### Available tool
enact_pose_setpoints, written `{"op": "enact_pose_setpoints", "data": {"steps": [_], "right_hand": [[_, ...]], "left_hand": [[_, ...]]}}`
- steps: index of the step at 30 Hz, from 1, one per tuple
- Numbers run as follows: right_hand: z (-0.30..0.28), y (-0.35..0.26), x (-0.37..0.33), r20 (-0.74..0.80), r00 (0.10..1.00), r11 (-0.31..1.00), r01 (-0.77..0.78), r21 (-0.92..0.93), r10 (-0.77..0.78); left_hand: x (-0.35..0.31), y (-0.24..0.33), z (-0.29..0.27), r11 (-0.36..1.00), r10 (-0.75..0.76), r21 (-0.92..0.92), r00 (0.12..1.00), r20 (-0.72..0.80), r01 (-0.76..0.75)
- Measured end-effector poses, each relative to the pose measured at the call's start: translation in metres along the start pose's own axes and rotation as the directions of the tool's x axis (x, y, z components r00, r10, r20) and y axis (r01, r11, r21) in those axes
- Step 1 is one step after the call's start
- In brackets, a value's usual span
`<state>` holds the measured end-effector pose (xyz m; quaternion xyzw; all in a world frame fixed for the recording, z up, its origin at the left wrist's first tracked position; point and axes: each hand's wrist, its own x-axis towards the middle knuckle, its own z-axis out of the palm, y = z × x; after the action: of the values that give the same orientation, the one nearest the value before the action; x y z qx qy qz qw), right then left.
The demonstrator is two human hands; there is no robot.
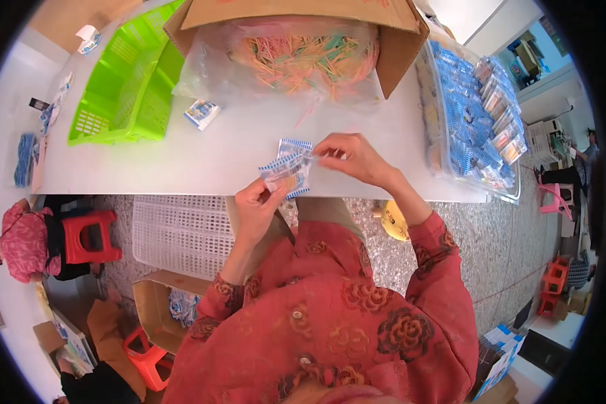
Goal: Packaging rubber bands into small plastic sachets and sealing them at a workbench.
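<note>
Above the front edge of the table, my left hand pinches the lower left part of a small clear plastic packet with blue striped ends and something yellowish inside. A second blue striped packet shows just behind it, partly covered; whether the left hand holds that one too I cannot tell. My right hand reaches in from the right, thumb and forefinger closed at the packet's right edge on a thin see-through bit of it. Farther left on the table lies another small blue and white packet.
An open cardboard box at the back holds a plastic bag of thin coloured sticks. Left of it stands a green basket. A clear bin full of blue packets is at right. Red stools and people are around.
</note>
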<state>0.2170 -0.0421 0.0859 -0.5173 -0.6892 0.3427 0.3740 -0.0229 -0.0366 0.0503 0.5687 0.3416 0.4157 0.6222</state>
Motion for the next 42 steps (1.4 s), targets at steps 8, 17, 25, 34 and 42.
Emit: {"op": "enact_pose_setpoints", "data": {"steps": [8, 17, 25, 34, 42], "right_hand": [[-0.016, 0.08, 0.019, 0.083, 0.995, 0.441, 0.053, -0.896, 0.049], [-0.029, 0.079, 0.068, 0.071, 0.996, 0.549, 0.029, -0.836, 0.056], [-0.052, 0.073, 0.172, -0.252, 0.951, 0.739, -0.039, -0.672, -0.179], [-0.064, 0.145, 0.219, 0.057, 0.998, 0.613, 0.06, -0.788, -0.025], [-0.041, 0.131, 0.242, 0.058, 0.998, 0.4, 0.046, -0.915, 0.018]], "left_hand": [[0.0, -0.001, -0.002, 0.999, 0.02, -0.027, 0.999, -0.028, -0.021], [0.002, -0.003, -0.013, 0.997, 0.017, -0.075, 1.0, -0.019, -0.018], [0.006, 0.002, -0.021, 0.999, -0.037, -0.02, 0.996, -0.084, 0.036], [0.015, -0.01, -0.027, 0.991, -0.027, -0.134, 0.997, -0.073, 0.017], [0.024, -0.009, -0.029, 0.993, -0.04, -0.117, 0.997, -0.07, 0.032]]}}
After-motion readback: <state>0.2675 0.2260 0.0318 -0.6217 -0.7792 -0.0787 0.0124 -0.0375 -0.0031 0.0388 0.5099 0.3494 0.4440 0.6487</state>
